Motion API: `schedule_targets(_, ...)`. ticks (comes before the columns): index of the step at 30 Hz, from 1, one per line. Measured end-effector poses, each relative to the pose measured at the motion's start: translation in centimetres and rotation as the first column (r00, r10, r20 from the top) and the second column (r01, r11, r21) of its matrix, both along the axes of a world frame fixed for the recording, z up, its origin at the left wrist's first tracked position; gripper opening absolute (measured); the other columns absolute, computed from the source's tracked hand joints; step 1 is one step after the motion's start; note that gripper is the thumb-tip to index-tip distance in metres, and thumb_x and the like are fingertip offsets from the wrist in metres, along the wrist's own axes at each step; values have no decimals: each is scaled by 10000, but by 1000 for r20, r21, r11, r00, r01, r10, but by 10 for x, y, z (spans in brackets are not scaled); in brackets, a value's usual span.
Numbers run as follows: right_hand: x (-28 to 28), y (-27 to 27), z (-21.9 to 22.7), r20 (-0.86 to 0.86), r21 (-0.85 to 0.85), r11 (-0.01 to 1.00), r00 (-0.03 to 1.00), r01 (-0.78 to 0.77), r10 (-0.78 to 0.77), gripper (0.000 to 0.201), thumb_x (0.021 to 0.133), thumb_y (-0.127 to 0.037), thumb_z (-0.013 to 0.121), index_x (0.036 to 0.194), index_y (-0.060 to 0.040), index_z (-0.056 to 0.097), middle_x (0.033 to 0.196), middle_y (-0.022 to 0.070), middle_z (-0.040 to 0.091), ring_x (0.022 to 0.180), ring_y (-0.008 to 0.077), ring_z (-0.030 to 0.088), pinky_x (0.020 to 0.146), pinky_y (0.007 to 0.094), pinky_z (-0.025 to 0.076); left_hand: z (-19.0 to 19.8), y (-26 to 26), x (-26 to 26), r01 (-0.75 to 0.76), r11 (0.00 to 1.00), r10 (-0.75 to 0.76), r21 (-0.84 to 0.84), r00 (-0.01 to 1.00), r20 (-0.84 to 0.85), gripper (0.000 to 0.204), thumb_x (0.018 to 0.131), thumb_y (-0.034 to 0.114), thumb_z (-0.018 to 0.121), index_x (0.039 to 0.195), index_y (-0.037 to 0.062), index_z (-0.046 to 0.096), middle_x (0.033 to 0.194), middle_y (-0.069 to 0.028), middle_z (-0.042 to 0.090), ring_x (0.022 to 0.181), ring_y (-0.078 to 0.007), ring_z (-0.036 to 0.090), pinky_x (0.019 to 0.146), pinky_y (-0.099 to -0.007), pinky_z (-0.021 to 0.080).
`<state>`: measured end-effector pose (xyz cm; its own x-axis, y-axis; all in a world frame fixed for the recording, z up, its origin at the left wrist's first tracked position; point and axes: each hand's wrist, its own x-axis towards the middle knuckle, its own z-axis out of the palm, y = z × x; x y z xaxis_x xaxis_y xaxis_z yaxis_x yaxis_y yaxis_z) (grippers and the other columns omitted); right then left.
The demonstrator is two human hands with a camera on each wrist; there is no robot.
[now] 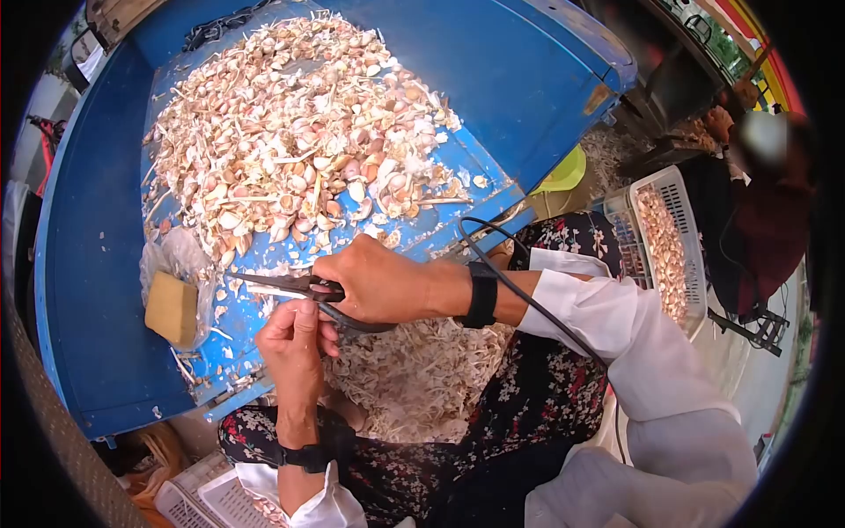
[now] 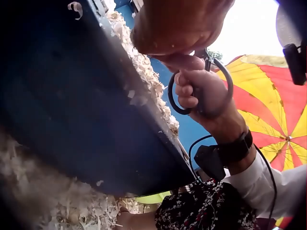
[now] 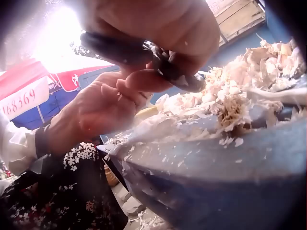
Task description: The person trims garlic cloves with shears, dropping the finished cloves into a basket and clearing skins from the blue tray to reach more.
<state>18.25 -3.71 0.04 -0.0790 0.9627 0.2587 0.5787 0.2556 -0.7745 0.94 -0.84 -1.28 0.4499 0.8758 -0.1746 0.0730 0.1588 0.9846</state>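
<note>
A pair of black-handled scissors [image 1: 297, 283] is gripped in my right hand [image 1: 374, 280], fingers through the handle loops, blades pointing left over the blue tray. Just below the blades in the head view is my left hand [image 1: 292, 343], thumb against curled fingers; I cannot tell whether something small is pinched there. The right wrist view shows the left fingers [image 3: 136, 82] close under the scissors. A broad heap of garlic cloves [image 1: 290, 150], with stems and papery skins, lies on the blue tray [image 1: 97, 264] beyond both hands.
A yellow block [image 1: 172, 310] sits by a clear plastic bag [image 1: 180, 255] on the left. Skin scraps [image 1: 414, 378] pile up below the tray, between the knees. To the right stand a crate of cloves [image 1: 660, 251] and another person [image 1: 775, 220]. A black cable [image 1: 563, 330] runs along the right arm.
</note>
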Motion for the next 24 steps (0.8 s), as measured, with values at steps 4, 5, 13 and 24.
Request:
schedule_targets(4, -5, -3, 4, -6, -45, 999, 999, 31, -31, 394, 740, -329, 716, 693, 26, 552, 621, 222, 573, 613, 414, 587, 546, 425, 456, -1, 24, 7, -311, 944, 329, -110, 908, 259, 266, 935, 248, 566, 853, 0, 621, 631, -51, 587, 446, -60, 472, 400, -165, 352)
schedule_targets(5, 1, -7, 11, 79, -190, 978, 992, -80, 97, 324, 712, -289, 693, 674, 21, 604, 637, 234, 585, 657, 416, 603, 592, 456, 480, -1, 35, 2, -223, 960, 274, -167, 863, 425, 243, 935, 241, 565, 922, 2, 606, 736, -54, 611, 564, -63, 538, 463, -152, 406)
schedule_targets(13, 112, -1, 11, 378, -129, 847, 815, 516, -439, 237, 727, -176, 682, 689, 28, 566, 618, 217, 551, 570, 385, 552, 509, 414, 397, 1, 35, -3, 94, 828, 294, -553, 767, 570, 109, 868, 106, 531, 931, 21, 555, 887, -87, 582, 778, -178, 589, 578, -195, 480)
schedule_targets(24, 112, -7, 13, 631, -109, 885, 719, 452, -290, 199, 778, -190, 618, 705, -12, 566, 630, 215, 552, 611, 419, 542, 530, 456, 408, 2, 19, 5, 153, 898, 40, -412, 905, 424, 174, 897, 209, 573, 907, 36, 594, 639, 12, 511, 505, -70, 449, 391, -178, 303)
